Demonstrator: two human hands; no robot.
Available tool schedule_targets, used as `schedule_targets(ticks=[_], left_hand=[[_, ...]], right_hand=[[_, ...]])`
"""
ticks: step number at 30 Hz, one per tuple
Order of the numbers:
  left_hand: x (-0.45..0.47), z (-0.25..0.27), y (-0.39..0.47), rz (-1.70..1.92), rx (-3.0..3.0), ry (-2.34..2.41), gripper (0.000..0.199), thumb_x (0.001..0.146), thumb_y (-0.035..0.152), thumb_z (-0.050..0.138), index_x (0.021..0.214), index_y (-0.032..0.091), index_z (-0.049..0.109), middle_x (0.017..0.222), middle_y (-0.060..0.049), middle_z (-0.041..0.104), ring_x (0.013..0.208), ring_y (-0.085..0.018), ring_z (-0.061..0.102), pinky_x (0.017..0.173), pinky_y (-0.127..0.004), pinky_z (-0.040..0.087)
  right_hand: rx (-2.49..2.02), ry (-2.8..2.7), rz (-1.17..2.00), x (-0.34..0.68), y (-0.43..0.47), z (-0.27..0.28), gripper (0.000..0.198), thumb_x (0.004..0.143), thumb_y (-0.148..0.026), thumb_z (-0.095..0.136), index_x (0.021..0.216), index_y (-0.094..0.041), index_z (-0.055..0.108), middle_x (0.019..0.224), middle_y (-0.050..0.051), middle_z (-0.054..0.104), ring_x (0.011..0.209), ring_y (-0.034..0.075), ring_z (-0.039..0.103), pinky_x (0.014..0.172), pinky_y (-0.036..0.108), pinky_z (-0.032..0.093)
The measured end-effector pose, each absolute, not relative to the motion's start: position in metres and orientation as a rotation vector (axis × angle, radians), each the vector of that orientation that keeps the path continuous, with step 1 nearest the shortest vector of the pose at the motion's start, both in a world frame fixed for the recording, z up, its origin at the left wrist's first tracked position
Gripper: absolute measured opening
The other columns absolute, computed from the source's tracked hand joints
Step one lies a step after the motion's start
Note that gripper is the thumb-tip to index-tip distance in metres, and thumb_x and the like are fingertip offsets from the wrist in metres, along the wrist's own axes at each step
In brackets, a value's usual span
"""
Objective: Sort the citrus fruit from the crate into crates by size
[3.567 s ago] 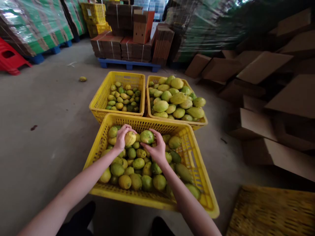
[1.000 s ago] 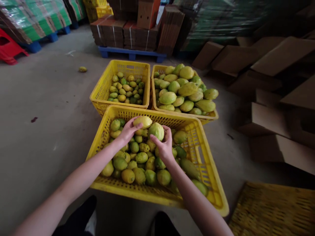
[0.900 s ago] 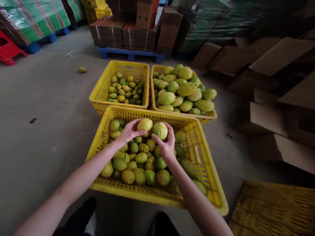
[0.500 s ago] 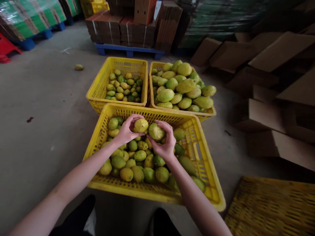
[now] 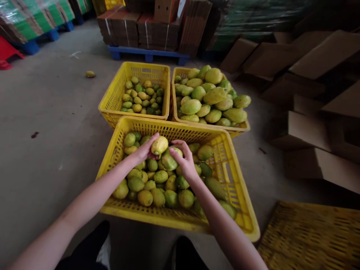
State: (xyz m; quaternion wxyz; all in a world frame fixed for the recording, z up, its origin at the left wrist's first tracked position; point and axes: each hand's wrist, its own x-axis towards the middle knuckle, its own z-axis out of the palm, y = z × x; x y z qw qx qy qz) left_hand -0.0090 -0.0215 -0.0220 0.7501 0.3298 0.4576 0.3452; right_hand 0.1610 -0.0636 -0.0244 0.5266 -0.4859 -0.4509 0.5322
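Observation:
Over the front yellow crate point(image 5: 244, 202), my left hand point(image 5: 145, 149) is closed around a yellow lemon point(image 5: 159, 145), whose pale end faces up toward me. My right hand point(image 5: 186, 160) grips a greener lemon point(image 5: 169, 161) from its right side, thumb across the top. The two fruits are side by side, close together; whether they touch I cannot tell. Below both hands, several green and yellow lemons point(image 5: 161, 177) of mixed size lie in the crate, partly hidden by my hands and forearms.
Behind stand two more yellow crates: the left one point(image 5: 112, 92) holds small lemons, the right one point(image 5: 242, 129) is heaped with larger oblong fruit point(image 5: 215, 95). Cardboard boxes point(image 5: 306, 131) lie at right, a yellow slotted crate point(image 5: 312, 232) at lower right. One fruit point(image 5: 90, 74) lies on the floor.
The lemon in my left hand has been turned, its end now toward me. My right hand has moved left and down with the greener lemon, tilting it.

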Motion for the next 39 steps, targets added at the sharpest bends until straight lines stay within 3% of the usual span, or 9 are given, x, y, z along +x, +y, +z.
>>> schedule_targets(ticks=[4, 8, 12, 15, 17, 22, 27, 32, 39], left_hand=[[-0.002, -0.016, -0.023, 0.699, 0.560, 1.041, 0.051, 0.097, 0.057, 0.053, 0.067, 0.017, 0.063, 0.051, -0.003, 0.057, 0.039, -0.011, 0.048, 0.039, -0.023, 0.034], [0.002, -0.018, -0.022, 0.690, 0.454, 1.041, 0.046, 0.099, 0.048, 0.052, 0.068, 0.017, 0.067, 0.054, -0.004, 0.061, 0.040, -0.013, 0.052, 0.041, -0.023, 0.038], [0.001, -0.018, -0.020, 0.876, 0.343, 0.894, 0.017, 0.090, 0.027, 0.061, 0.086, 0.017, 0.074, 0.070, -0.004, 0.071, 0.059, -0.016, 0.065, 0.058, -0.025, 0.052], [-0.002, -0.015, -0.018, 0.981, 0.300, 0.844, 0.023, 0.086, 0.021, 0.057, 0.094, 0.010, 0.075, 0.075, -0.009, 0.073, 0.065, -0.018, 0.068, 0.064, -0.026, 0.054], [-0.004, -0.014, -0.017, 0.988, 0.220, 0.872, 0.027, 0.088, 0.023, 0.053, 0.096, 0.008, 0.074, 0.073, -0.011, 0.072, 0.063, -0.019, 0.068, 0.064, -0.028, 0.055], [-0.005, -0.016, -0.017, 0.969, -0.028, 0.891, 0.029, 0.094, 0.032, 0.049, 0.096, 0.010, 0.068, 0.074, -0.011, 0.069, 0.067, -0.023, 0.070, 0.065, -0.035, 0.060], [-0.006, -0.019, -0.016, 0.969, -0.081, 0.848, 0.033, 0.098, 0.040, 0.053, 0.100, 0.011, 0.068, 0.075, -0.009, 0.068, 0.064, -0.019, 0.069, 0.056, -0.027, 0.059], [-0.006, -0.019, -0.015, 0.943, -0.062, 0.834, 0.045, 0.104, 0.046, 0.042, 0.110, 0.010, 0.069, 0.071, -0.008, 0.067, 0.055, -0.015, 0.064, 0.049, -0.023, 0.056], [0.001, -0.029, -0.015, 1.081, -0.142, 0.856, 0.046, 0.106, 0.048, 0.036, 0.109, 0.015, 0.067, 0.080, -0.007, 0.069, 0.067, -0.016, 0.069, 0.060, -0.026, 0.059]], right_hand=[[-1.205, -0.699, 1.488, 0.155, -0.060, -0.030, 0.042, 0.066, -0.055, 0.084, 0.078, -0.023, 0.060, 0.068, -0.004, 0.062, 0.062, 0.016, 0.057, 0.056, 0.028, 0.049], [-1.189, -0.531, 1.514, 0.157, -0.057, -0.032, 0.039, 0.066, -0.052, 0.086, 0.072, -0.023, 0.060, 0.065, -0.003, 0.061, 0.058, 0.015, 0.056, 0.051, 0.028, 0.048], [-1.107, -0.518, 1.506, 0.159, -0.053, -0.030, 0.036, 0.064, -0.046, 0.087, 0.076, -0.023, 0.062, 0.070, -0.003, 0.065, 0.061, 0.015, 0.059, 0.054, 0.027, 0.050], [-1.032, -0.494, 1.532, 0.160, -0.051, -0.029, 0.039, 0.062, -0.038, 0.087, 0.092, -0.025, 0.066, 0.079, -0.005, 0.069, 0.067, 0.015, 0.063, 0.060, 0.027, 0.053], [-1.030, -0.451, 1.561, 0.161, -0.050, -0.031, 0.042, 0.062, -0.032, 0.085, 0.099, -0.026, 0.068, 0.082, -0.004, 0.071, 0.069, 0.015, 0.065, 0.061, 0.028, 0.054], [-1.036, -0.334, 1.648, 0.164, -0.049, -0.036, 0.025, 0.069, -0.043, 0.076, 0.081, -0.024, 0.064, 0.071, 0.000, 0.072, 0.060, 0.020, 0.066, 0.052, 0.033, 0.056], [-1.026, -0.320, 1.636, 0.166, -0.051, -0.037, 0.025, 0.068, -0.039, 0.080, 0.079, -0.025, 0.063, 0.068, -0.003, 0.071, 0.055, 0.017, 0.067, 0.055, 0.033, 0.060], [-1.007, -0.261, 1.695, 0.167, -0.050, -0.040, 0.025, 0.072, -0.044, 0.075, 0.084, -0.023, 0.069, 0.072, 0.002, 0.074, 0.070, 0.025, 0.073, 0.061, 0.039, 0.064], [-0.931, -0.271, 1.773, 0.170, -0.045, -0.045, 0.029, 0.074, -0.048, 0.072, 0.085, -0.021, 0.072, 0.071, 0.006, 0.074, 0.082, 0.030, 0.075, 0.069, 0.045, 0.064]])
